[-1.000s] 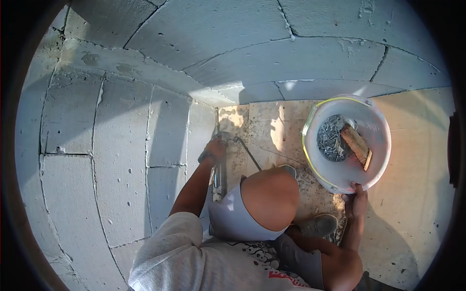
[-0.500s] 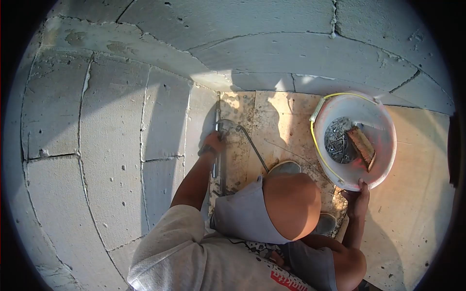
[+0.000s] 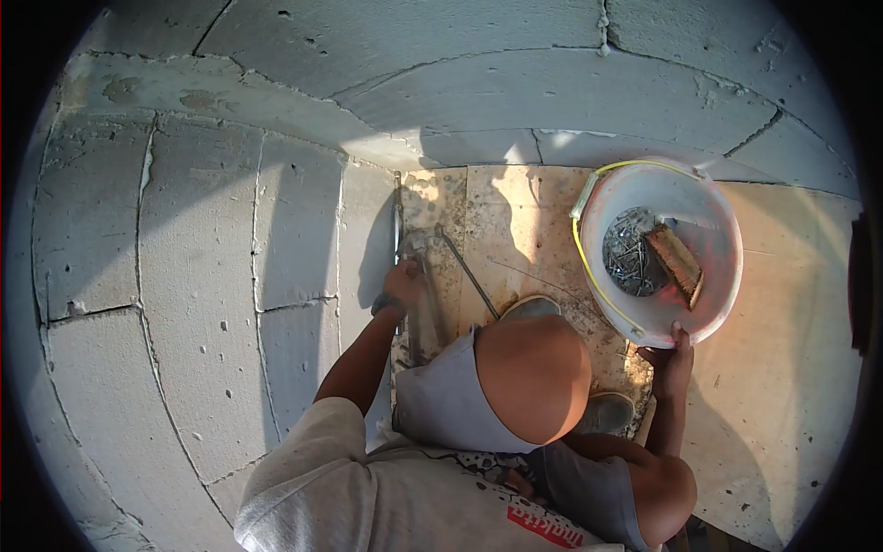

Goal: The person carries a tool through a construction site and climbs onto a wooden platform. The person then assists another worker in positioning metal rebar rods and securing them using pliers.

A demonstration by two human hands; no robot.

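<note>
1. Evidently the bucket (image 3: 722, 267) is being steadied: it stands on the pale floor (image 3: 782, 304) to the person's right, near the far wall, its mouth facing up toward the person's eyes.
2. At its near rim, the right hand (image 3: 667, 363) has its thumb hooked over the edge and the fingers outside, a pinch on the rim that probably stops the bucket sliding or tipping.
3. Inside, nails (image 3: 630, 258) lie loose over the bottom, while a worn wooden piece (image 3: 676, 262) leans against the inner side, likely because it is too long to lie flat there. The yellow handle (image 3: 589, 262) hangs down on the left side, leaving the mouth unobstructed.
4. Over by the left-hand block wall (image 3: 202, 239), the left hand (image 3: 403, 283) reaches low with its fingers curled; from where I stand, I cannot tell whether they grasp anything. Just beyond them sits a blurred grey metal piece (image 3: 423, 241), with a shiny strip (image 3: 398, 221) along the wall's foot.
5. Nearby, a dark rod (image 3: 469, 274) slants toward a shoe (image 3: 532, 306). The bent knee (image 3: 538, 382) between both arms suggests a crouch, presumably to bring the hands down to floor level.
</note>
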